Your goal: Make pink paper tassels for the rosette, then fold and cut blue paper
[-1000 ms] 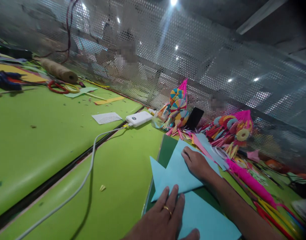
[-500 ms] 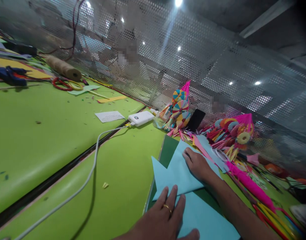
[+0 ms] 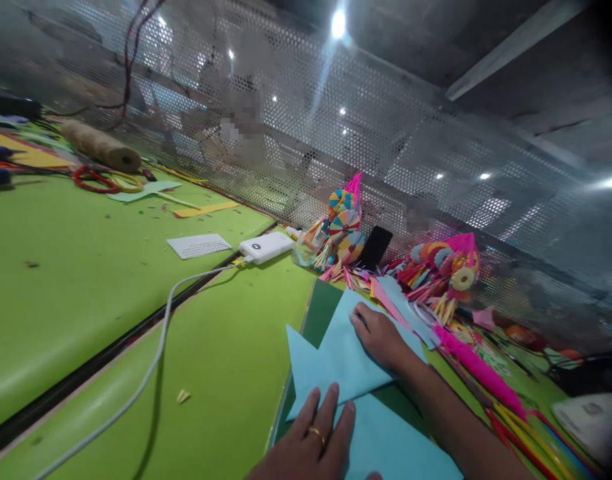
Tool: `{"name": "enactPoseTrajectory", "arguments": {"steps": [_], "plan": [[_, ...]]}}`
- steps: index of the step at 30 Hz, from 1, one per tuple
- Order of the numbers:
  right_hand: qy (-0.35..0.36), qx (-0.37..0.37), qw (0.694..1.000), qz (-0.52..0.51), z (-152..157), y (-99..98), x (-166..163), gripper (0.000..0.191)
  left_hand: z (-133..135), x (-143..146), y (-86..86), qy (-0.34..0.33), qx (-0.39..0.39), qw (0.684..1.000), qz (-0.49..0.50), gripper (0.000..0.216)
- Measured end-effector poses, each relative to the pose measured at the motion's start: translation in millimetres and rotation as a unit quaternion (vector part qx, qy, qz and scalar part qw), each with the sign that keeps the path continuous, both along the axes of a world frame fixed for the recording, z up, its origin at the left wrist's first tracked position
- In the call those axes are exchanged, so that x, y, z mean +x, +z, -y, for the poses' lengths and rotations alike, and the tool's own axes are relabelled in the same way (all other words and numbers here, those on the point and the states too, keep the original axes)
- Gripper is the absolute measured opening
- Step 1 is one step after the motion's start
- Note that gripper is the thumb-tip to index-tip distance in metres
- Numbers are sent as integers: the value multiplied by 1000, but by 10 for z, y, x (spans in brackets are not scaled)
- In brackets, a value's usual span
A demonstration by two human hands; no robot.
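A folded sheet of light blue paper [image 3: 331, 363] lies on a dark green board [image 3: 322, 310], a pointed corner sticking out at its left. My left hand [image 3: 316, 433], with a ring on one finger, rests palm down on the paper's lower edge, fingers spread. Higher up on the same sheet, my right hand [image 3: 381, 337] presses down with curled fingers. Whatever it may hold is hidden. Another light blue piece [image 3: 386, 440] shows below, between my left hand and right forearm; I cannot tell whether it is joined to the folded sheet.
A white power bank [image 3: 267, 247] with a white cable [image 3: 161, 340] lies left of the board. Behind stand paper ornaments [image 3: 345, 223] and a black phone [image 3: 376, 247] against a perforated metal screen [image 3: 286, 147]. Scissors [image 3: 96, 180], a brown roll [image 3: 101, 147] and pink material [image 3: 481, 370] lie around.
The whole view has shifted, so the table things and hands appear further left and slightly lower. Both hands stay on the blue paper in nearly the same places.
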State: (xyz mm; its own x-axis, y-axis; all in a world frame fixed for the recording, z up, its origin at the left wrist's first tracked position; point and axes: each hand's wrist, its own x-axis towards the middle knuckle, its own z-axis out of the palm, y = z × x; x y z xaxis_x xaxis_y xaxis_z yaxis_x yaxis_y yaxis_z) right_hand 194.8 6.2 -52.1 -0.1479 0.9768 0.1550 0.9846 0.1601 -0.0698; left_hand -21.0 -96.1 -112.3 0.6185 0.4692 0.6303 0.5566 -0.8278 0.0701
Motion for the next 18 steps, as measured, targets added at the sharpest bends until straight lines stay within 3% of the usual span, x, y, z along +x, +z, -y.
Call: {"name": "enactPoseTrajectory", "arguments": {"steps": [6, 12, 18], "plan": [[-16, 0, 999, -28, -4, -1, -9, 11, 15, -7, 46, 13, 8, 1000, -5, 53], [-22, 6, 1000, 5, 8, -8, -32, 11, 28, 25, 25, 25, 20, 999, -12, 54], [-29, 31, 999, 26, 51, -25, -54, 10, -52, -4, 13, -27, 20, 999, -35, 54]]}}
